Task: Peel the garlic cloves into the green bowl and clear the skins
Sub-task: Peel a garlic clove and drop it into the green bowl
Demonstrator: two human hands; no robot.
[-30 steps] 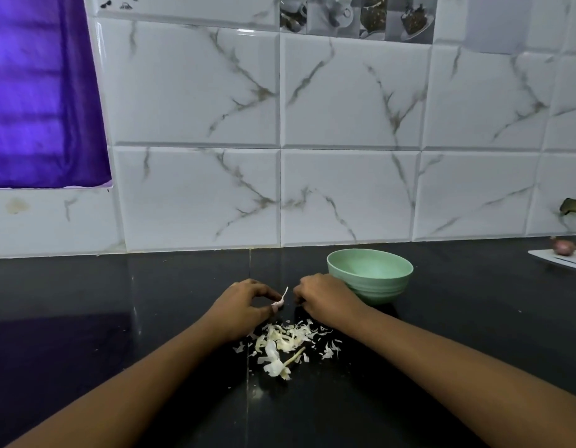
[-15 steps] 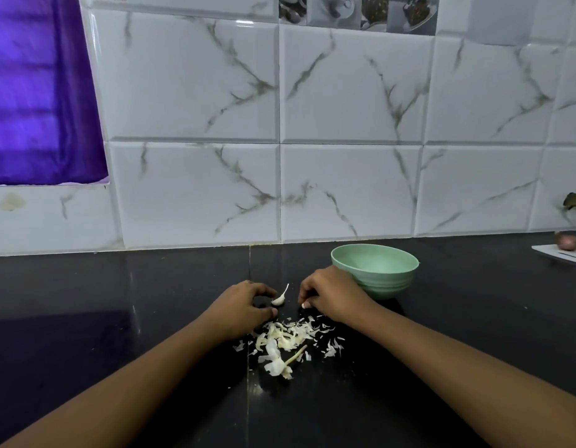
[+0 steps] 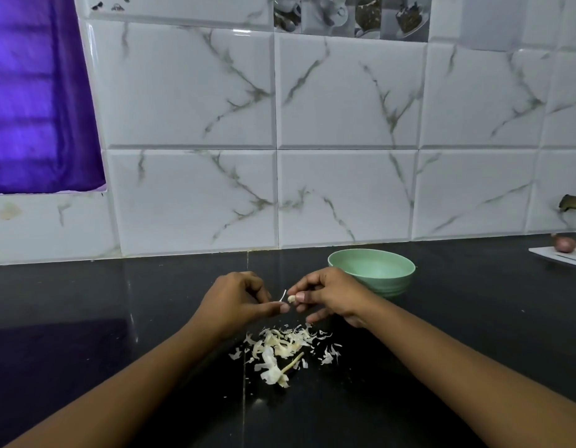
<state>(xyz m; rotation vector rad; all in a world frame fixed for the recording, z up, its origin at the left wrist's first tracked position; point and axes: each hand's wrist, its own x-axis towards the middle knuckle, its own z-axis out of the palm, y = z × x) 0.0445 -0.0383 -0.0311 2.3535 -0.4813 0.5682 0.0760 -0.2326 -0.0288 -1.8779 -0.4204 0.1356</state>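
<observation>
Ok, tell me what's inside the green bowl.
Of the green bowl only the far inner wall shows, bare pale green. Its bottom is hidden behind the near rim, so whether peeled cloves lie there cannot be told.

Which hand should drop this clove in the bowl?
Right: the right hand pinches the small pale garlic clove beside the round green bowl; the left hand, farther off, pinches a thin white skin strip.

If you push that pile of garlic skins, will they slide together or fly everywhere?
Probably scatter: the garlic skins are thin, loose flakes, already spread out on the black counter. They look very light and floppy, so some may cling or flutter when swept.
</observation>
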